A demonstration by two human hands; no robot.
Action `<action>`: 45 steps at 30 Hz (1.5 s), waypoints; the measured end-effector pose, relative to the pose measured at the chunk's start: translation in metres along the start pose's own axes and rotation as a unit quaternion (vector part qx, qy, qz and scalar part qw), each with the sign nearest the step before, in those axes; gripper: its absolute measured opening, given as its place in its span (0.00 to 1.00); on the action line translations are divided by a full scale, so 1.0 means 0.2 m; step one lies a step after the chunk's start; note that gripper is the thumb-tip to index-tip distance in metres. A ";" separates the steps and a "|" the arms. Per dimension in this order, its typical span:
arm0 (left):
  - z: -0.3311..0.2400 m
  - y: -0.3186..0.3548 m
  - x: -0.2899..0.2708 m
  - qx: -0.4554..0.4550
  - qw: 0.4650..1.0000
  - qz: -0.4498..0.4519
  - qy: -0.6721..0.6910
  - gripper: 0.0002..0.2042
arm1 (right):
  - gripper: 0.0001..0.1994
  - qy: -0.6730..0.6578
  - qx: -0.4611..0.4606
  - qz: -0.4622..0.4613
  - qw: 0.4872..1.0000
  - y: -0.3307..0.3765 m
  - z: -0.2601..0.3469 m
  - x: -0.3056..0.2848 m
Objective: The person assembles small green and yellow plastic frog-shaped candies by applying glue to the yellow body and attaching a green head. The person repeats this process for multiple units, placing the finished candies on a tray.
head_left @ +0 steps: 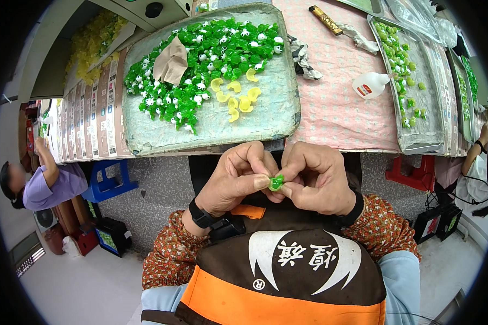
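Left hand point(234, 181) and right hand point(314, 179) pinch together on one small green plastic piece point(276, 182) near the person's chest. Beyond, on the table point(336, 103), a grey tray point(265, 124) carries a heap of green pieces point(211, 59) and seven yellow plastic pieces point(236, 97).

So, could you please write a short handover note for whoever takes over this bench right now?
Left hand and right hand: both pinch one small green piece between the fingertips, above the lap.
Tray ahead: a big pile of green pieces, a few yellow pieces beside it, a tan cloth on the pile.
Second tray at right holds a thinner row of green pieces; a white bottle lies beside it.
Done: cannot tell how many.
Left: the big pile.
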State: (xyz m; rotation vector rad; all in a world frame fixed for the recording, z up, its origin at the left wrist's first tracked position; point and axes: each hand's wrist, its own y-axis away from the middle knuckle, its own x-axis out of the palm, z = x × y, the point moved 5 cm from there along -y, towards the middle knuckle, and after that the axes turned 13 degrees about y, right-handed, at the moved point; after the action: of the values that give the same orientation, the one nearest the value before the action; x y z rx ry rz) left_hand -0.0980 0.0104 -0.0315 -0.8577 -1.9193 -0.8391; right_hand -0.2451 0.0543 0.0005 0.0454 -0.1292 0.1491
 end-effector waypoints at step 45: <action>-0.13 0.04 0.06 0.074 0.977 0.022 -0.197 0.11 | 0.05 0.145 -0.057 -0.023 0.987 -0.02 0.07 -0.02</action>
State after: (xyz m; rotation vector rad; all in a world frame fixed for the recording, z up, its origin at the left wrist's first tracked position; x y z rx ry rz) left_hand -0.0860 -0.0031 -0.0083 -1.0273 -2.2629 -0.5154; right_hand -0.2504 0.0491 0.0136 -0.0876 0.1545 0.1011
